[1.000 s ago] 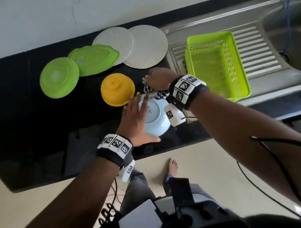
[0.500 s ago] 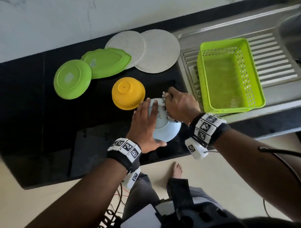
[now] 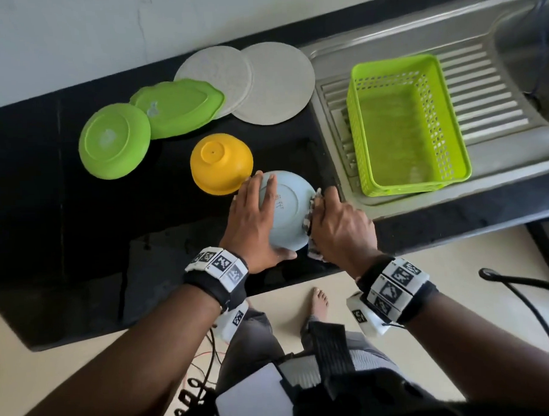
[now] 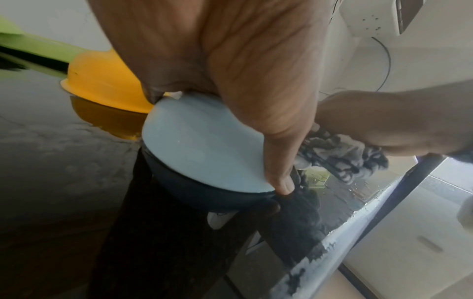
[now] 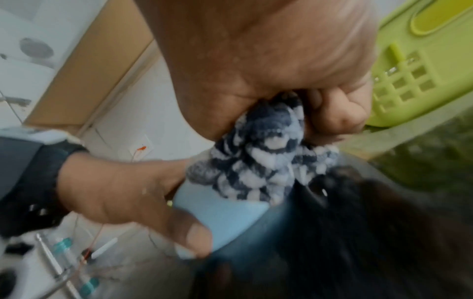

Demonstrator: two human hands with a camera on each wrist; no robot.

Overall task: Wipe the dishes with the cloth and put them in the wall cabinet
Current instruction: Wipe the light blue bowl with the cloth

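Note:
A light blue bowl [image 3: 287, 213] stands upside down on the black counter [image 3: 65, 221] near its front edge. My left hand [image 3: 256, 217] holds it steady: the fingers lie over its base and far rim, and the thumb runs down its near side. The left wrist view shows that thumb pressed against the bowl [image 4: 204, 145]. My right hand [image 3: 337, 224] grips a bunched blue-and-white checked cloth [image 3: 312, 208] against the bowl's right side. In the right wrist view the cloth [image 5: 256, 161] bulges out of the curled fingers onto the bowl [image 5: 225, 214].
Upside down behind the blue bowl are a yellow bowl [image 3: 222, 163], a green bowl [image 3: 113, 140], a green leaf-shaped plate [image 3: 179, 107] and two pale round plates [image 3: 212, 70] [image 3: 281, 83]. A green plastic basket [image 3: 392, 63] sits on the steel sink drainer [image 3: 496, 85] to the right.
My right hand has carried the cloth from the bowl's far rim round to its right side. The left hand has stayed on the bowl.

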